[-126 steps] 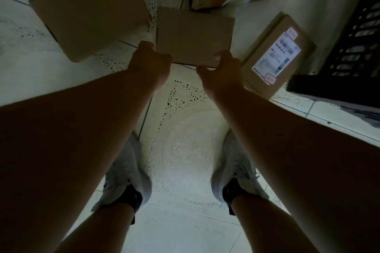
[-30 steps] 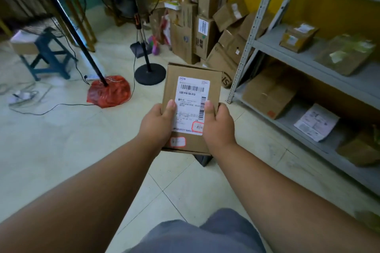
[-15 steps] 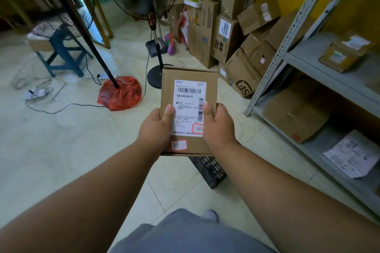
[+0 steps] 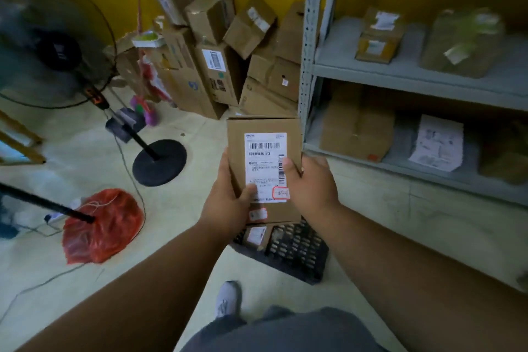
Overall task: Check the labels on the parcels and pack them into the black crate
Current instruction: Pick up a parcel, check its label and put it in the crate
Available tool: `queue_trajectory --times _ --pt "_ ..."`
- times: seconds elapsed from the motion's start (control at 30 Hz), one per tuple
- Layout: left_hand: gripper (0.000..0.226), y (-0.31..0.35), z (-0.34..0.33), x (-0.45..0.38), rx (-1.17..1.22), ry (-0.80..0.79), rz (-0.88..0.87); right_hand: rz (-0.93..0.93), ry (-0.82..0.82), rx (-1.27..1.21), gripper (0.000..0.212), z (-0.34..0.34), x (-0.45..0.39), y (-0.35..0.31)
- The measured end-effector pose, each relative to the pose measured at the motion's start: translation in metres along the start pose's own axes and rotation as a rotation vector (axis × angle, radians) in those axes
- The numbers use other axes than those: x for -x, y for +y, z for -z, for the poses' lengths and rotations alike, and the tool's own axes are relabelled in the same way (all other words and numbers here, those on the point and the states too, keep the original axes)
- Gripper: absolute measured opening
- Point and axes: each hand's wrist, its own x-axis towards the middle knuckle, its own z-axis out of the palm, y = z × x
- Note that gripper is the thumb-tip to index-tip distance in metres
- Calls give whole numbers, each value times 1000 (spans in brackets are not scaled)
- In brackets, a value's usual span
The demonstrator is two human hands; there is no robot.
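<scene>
Above the floor, over the black crate (image 4: 297, 251), the parcel (image 4: 264, 128) is held label-up. Its left edge is gripped by the left hand (image 4: 228, 197), thumb on the label (image 4: 265, 163); its right edge is gripped by the right hand (image 4: 311, 180), thumb on top.

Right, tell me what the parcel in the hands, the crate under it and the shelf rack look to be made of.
Parcel: brown corrugated cardboard, matte, judging by its folded edges, with a white printed paper label stuck on. Black crate: probably moulded plastic, given the regular lattice of holes in its wall. Shelf rack: likely grey painted metal; the upright has a punched row of slots.
</scene>
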Motion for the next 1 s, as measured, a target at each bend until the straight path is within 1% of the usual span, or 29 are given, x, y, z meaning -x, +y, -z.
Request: queue_trajectory --times 0.07,0.1,0.17,0.3,0.43,0.5,0.57,0.6,0.67,0.73,0.87,0.93,1.0 --pt "86 -10 11 -37 -58 -144 -81 -77 117 40 37 -12 -15 -3" --pt "88 -17 17 -55 -103 -193 -120 -115 155 44 37 -21 -22 -5" --pt "91 -33 29 -91 -180 -262 -136 -188 206 44 37 -44 -31 -7" --pt "91 -64 34 -134 -265 -322 -43 -333 237 -11 37 -96 -40 1" --pt "88 -103 3 -165 -278 -403 24 -489 220 -54 51 -133 -48 37" --pt "83 -137 -22 -179 -246 -446 100 -525 194 -38 51 -155 -59 68" --pt "75 -177 -51 -194 -179 -463 187 -557 157 -29 47 -188 -71 106" --pt "70 -202 -69 -202 -152 -463 236 -592 133 -20 48 -208 -78 131" --pt "65 -234 -92 -211 -130 -470 279 -640 116 -37 53 -234 -85 167" --pt "61 -285 -123 -226 -122 -487 331 -716 96 -44 51 -274 -90 216" --pt "50 -377 -177 -258 -183 -496 386 -873 46 -136 43 -337 -94 306" --pt "46 -416 -205 -272 -231 -564 403 -921 25 -180 35 -365 -97 347" --pt "44 -450 -230 -287 -316 -641 420 -963 -6 -215 38 -393 -99 385"
